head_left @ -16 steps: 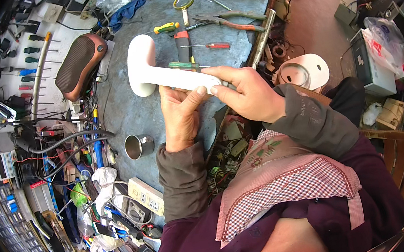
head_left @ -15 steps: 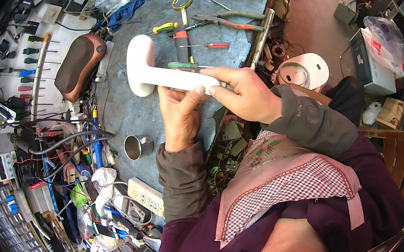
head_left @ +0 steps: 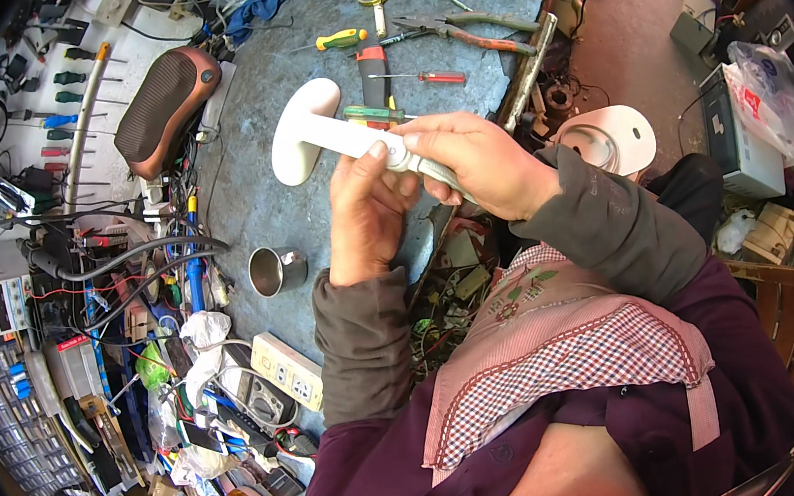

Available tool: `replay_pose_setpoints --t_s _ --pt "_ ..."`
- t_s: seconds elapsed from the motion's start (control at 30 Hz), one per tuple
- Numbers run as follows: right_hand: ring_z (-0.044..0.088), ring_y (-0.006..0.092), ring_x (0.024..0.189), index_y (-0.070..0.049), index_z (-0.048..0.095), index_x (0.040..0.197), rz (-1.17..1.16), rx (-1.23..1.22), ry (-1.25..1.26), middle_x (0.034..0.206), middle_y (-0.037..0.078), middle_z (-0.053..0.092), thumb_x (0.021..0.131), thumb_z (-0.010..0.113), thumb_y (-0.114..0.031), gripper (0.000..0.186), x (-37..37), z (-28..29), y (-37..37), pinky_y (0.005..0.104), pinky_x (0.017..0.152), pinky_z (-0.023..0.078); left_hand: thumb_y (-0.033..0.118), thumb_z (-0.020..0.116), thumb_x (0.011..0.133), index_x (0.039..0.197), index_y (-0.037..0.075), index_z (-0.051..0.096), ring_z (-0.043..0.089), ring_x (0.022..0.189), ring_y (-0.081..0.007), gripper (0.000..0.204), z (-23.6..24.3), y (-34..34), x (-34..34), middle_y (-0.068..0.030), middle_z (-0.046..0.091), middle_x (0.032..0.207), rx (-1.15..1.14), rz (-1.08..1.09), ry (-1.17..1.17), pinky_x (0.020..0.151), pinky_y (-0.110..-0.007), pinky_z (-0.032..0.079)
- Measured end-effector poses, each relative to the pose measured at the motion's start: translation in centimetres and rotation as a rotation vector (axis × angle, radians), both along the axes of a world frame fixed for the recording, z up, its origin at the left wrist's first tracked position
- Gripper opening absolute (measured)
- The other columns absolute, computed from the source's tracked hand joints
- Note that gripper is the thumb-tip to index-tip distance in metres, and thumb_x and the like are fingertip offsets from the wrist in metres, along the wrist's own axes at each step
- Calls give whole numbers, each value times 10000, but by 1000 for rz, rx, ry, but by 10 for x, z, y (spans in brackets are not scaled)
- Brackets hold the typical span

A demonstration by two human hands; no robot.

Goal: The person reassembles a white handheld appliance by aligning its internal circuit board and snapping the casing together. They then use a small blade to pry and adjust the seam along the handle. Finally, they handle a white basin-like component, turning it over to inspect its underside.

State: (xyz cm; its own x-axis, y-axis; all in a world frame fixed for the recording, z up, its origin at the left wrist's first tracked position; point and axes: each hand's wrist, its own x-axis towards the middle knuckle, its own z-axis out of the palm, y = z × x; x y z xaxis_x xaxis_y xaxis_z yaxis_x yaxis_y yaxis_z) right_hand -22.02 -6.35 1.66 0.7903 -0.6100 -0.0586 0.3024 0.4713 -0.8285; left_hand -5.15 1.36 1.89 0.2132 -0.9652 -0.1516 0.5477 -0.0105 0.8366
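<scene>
1 smooth white T-shaped device, left hand and right hand gripping it, metal cup

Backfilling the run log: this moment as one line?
left hand: holds white T-shaped device mid-length | right hand: grips end opposite its wide head | nearby: green-handled screwdriver, metal cup, pliers on bench

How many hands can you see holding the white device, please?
2: the left hand, near the middle of the white device, and the right hand, at the end opposite its broad head. No others show.
</scene>
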Motion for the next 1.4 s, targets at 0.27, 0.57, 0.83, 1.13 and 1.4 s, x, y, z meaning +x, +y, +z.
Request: replay_pose_setpoints --t_s 0.27,0.57,0.83,1.13,1.4 --pt "474 31 623 -3 677 1439 44 36 37 854 -26 614 1118 593 -225 400 -12 8 -2 215 531 350 177 707 1034 1269 0 578 385 460 -46 321 8 4 -4 -69 643 761 48 -134 -47 422 -223 273" --pt "455 34 615 -3 719 1383 -166 155 65 802 -25 586 1093 574 -182 369 13 4 16 229 507 321 127 628 1052 1258 -11 591 347 450 -44 250 -4 2 -9 -45 600 741 58 -10 14 399 -213 269" --pt "502 71 605 19 623 1477 -8 196 -6 869 43 657 1138 508 -253 450 7 -4 -4 235 507 360 424 497 1146 1251 16 616 460 513 -95 438 0 -1 8 -20 614 771 85 -94 20 450 -240 339" --pt "495 60 523 11 686 1257 67 -42 291 772 37 658 1101 604 -289 348 6 -11 4 267 458 366 351 524 1147 1333 -36 653 783 777 -221 448 -9 -7 54 -168 792 1088 182 304 -249 661 -331 650" --pt "466 37 519 -8 731 1165 37 -193 324 717 -17 597 1085 625 -239 267 14 -17 6 234 464 346 318 540 1133 1402 -36 600 791 1034 -301 449 -18 -8 51 -165 767 1168 32 331 -269 875 -477 674"
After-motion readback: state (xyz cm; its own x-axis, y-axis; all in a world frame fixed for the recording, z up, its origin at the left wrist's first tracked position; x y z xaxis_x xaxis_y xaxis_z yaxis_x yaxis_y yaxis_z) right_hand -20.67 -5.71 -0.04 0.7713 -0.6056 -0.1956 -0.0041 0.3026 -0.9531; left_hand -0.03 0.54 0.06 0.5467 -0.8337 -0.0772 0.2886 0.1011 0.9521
